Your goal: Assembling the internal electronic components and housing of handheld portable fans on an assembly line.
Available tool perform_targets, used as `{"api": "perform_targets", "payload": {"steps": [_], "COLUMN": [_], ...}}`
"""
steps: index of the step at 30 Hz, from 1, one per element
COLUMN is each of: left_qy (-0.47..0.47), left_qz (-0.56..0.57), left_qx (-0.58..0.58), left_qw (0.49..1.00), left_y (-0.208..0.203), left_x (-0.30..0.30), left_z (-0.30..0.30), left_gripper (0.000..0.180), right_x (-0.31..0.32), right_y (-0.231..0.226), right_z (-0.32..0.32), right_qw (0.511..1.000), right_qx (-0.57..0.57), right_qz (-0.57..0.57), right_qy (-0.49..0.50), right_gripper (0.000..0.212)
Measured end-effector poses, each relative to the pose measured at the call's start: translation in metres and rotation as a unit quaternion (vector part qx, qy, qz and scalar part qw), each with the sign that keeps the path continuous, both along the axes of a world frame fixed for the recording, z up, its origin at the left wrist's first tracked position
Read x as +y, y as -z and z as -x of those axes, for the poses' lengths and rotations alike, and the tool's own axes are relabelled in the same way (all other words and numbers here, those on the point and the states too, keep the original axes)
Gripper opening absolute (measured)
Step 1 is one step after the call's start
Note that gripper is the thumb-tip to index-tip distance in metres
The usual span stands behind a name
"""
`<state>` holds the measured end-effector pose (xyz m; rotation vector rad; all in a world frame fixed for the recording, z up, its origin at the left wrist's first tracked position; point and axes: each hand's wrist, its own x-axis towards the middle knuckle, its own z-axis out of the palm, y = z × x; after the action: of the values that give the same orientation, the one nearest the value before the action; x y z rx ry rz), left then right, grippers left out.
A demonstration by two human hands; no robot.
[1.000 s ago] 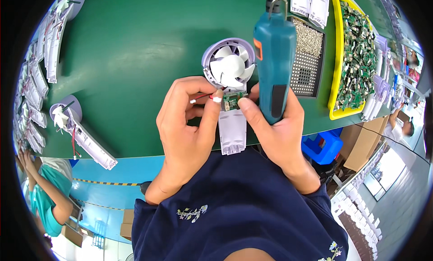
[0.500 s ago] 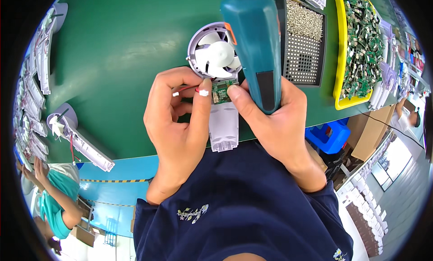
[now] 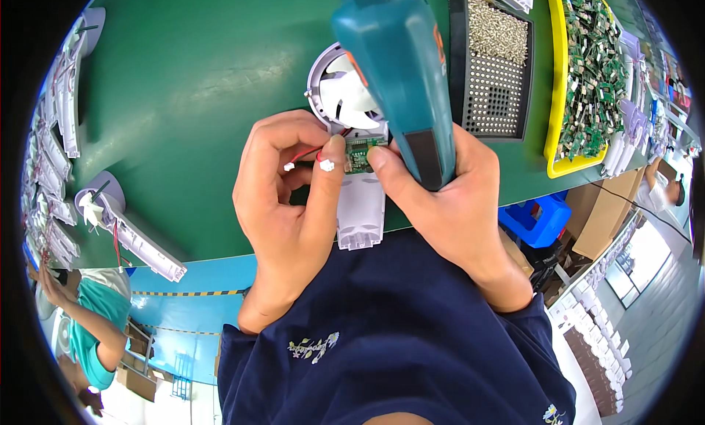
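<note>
Between my hands lies a small handheld fan, its white blades [image 3: 349, 102] inside a round lilac frame and its pale handle half [image 3: 360, 212] pointing toward me. A green circuit board [image 3: 358, 157] sits in the handle just below the frame. My left hand [image 3: 283, 205] is closed at the fan's left edge, thumb beside the board. Thin red wires with white plugs [image 3: 327, 165] run over that thumb and fingers. In my right hand [image 3: 459, 205] is a teal electric screwdriver [image 3: 400, 80], which hides part of the fan frame. My right thumb presses the board's right edge.
A black tray [image 3: 490, 73] of small metal screws stands to the right, beside a yellow bin [image 3: 554, 80] heaped with circuit boards. Another fan half [image 3: 136, 234] lies at left, near a row of lilac shells [image 3: 70, 102]. A co-worker [image 3: 99, 318] is at lower left.
The screwdriver's far end has swung left, covering more of the fan blades. The fan handle and board have shifted slightly toward me, and the white plugs have moved a little.
</note>
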<state>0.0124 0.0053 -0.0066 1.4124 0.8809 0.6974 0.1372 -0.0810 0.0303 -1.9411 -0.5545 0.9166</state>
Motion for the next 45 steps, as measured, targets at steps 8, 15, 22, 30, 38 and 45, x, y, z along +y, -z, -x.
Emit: {"api": "perform_targets", "payload": {"steps": [8, 15, 22, 30, 38, 45], "left_qy": [0.009, 0.009, 0.021, 0.020, 0.020, 0.022], "left_qz": [0.007, 0.020, 0.032, 0.063, 0.049, 0.014], "left_qx": [0.016, 0.007, 0.005, 0.019, 0.038, 0.040], "left_qw": [1.000, 1.000, 0.999, 0.998, 0.998, 0.999], "left_y": [-0.002, -0.002, -0.004, -0.010, -0.009, -0.007], "left_x": [0.002, 0.002, 0.003, 0.003, 0.000, -0.002], "left_z": [0.001, 0.002, 0.002, 0.001, 0.000, 0.000], "left_gripper": [0.014, 0.014, 0.014, 0.015, 0.015, 0.015], "right_x": [0.001, -0.001, -0.001, 0.001, -0.002, 0.003], "right_y": [-0.003, 0.006, 0.011, 0.011, 0.010, 0.005], "right_z": [-0.006, -0.004, -0.002, 0.000, -0.005, -0.003], "right_qw": [1.000, 1.000, 0.999, 1.000, 0.998, 1.000], "right_qx": [-0.012, 0.001, -0.012, -0.004, 0.036, 0.027], "right_qz": [-0.001, -0.014, -0.032, -0.022, -0.041, -0.014], "right_qy": [-0.010, -0.002, -0.007, 0.005, 0.019, 0.004], "right_gripper": [0.018, 0.021, 0.031, 0.031, 0.029, 0.025]}}
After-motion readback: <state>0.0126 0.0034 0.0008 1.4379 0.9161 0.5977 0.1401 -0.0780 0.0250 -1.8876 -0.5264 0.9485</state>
